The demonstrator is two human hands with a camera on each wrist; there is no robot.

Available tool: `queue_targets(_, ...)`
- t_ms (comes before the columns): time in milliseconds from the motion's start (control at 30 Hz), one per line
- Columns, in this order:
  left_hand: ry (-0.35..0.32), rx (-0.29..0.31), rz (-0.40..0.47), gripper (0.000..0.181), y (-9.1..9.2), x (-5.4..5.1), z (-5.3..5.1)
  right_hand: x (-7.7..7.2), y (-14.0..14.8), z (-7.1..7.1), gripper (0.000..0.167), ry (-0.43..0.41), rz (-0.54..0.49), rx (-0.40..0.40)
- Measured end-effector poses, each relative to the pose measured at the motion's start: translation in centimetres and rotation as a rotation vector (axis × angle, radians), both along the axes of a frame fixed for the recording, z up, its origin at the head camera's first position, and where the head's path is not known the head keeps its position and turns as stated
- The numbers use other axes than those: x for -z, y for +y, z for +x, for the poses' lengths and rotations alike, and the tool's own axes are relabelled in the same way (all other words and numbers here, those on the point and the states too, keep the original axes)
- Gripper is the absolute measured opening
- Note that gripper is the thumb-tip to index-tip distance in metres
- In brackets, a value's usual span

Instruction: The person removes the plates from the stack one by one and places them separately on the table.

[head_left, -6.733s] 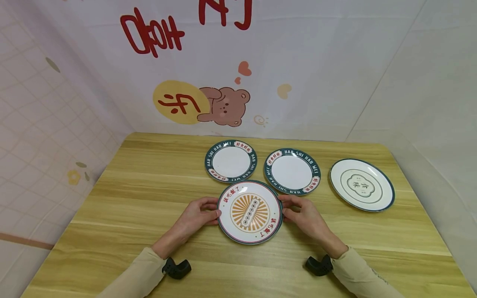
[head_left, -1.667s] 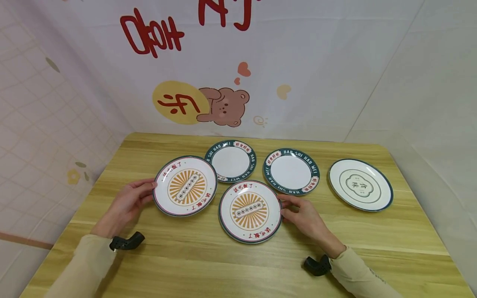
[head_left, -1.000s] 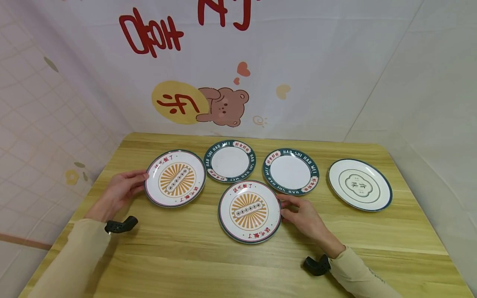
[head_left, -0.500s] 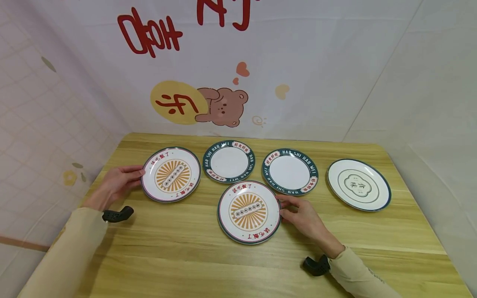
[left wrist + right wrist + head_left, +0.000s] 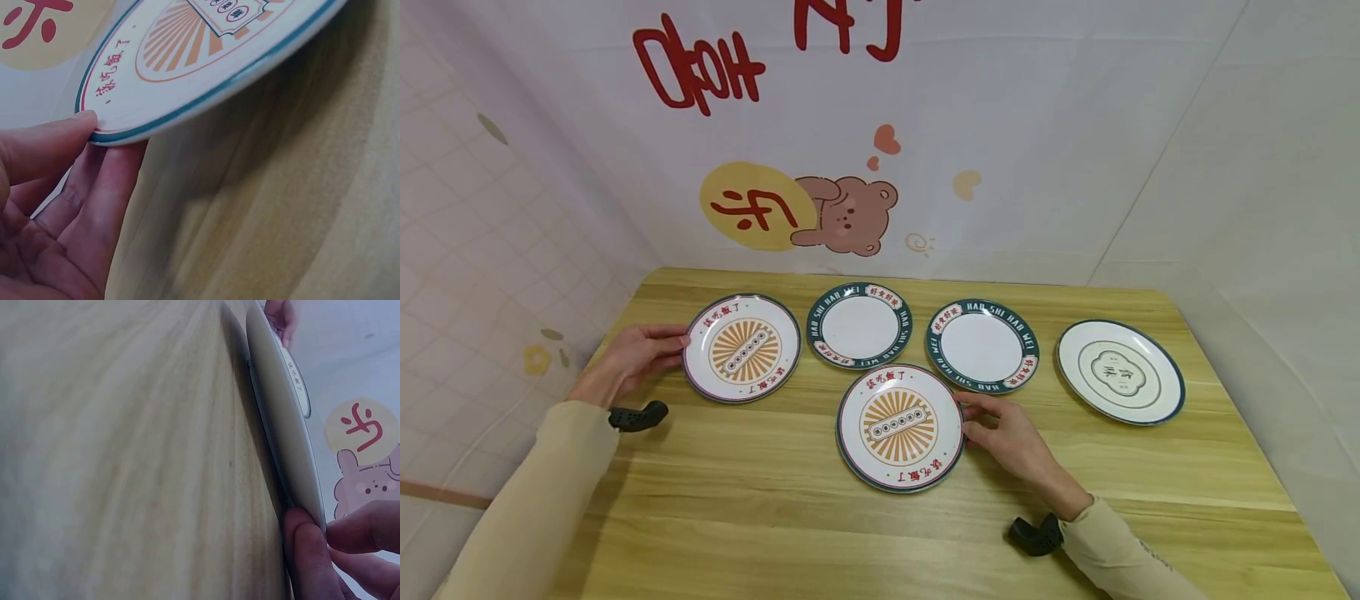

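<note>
At the back left of the table, my left hand (image 5: 631, 358) pinches the left rim of a white sunburst plate (image 5: 742, 348). In the left wrist view its thumb (image 5: 72, 128) is on top of the rim and its fingers are underneath. My right hand (image 5: 1011, 440) pinches the right edge of a second sunburst plate (image 5: 901, 467) at the middle of the table. A dark green edge shows under this plate in the head view, and the right wrist view shows a dark rim below its pale underside, so another plate seems to lie beneath.
Two green-rimmed plates (image 5: 859, 327) (image 5: 983, 348) lie behind the middle plate. A white plate with a dark rim and a flower-shaped emblem (image 5: 1120, 392) is at the back right. The wooden table (image 5: 820, 542) meets a printed white backdrop (image 5: 1037, 150) behind.
My left hand has drawn a sunburst plate off the middle pile and carried it left and back, moving only slightly in the last half second. The right hand has stayed at the middle plate.
</note>
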State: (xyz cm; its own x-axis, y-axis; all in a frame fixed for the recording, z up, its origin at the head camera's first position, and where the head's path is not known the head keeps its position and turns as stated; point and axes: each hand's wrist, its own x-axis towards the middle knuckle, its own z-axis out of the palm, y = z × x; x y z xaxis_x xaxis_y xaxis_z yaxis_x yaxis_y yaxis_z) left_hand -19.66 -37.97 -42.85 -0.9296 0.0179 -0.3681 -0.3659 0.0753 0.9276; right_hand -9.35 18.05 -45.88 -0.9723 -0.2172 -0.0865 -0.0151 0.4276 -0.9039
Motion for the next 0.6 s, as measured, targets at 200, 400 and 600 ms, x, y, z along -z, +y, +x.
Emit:
queue_targets(200, -0.006, 0.022, -0.093, 0.063, 0.3, -0.2, -0.5, -0.2, 0.0, 0.1, 0.043, -0.01, 0.011, 0.01)
queue_targets(400, -0.011, 0.012, -0.139, 0.065, 0.6, -0.2, -0.9, -0.3, -0.1, 0.1, 0.043, -0.001, 0.003, 0.001)
queue_targets(600, -0.021, -0.009, -0.128, 0.065, 1.0, -0.2, -1.2, -0.1, -0.1, 0.1, 0.044, -0.01, 0.0, 0.003)
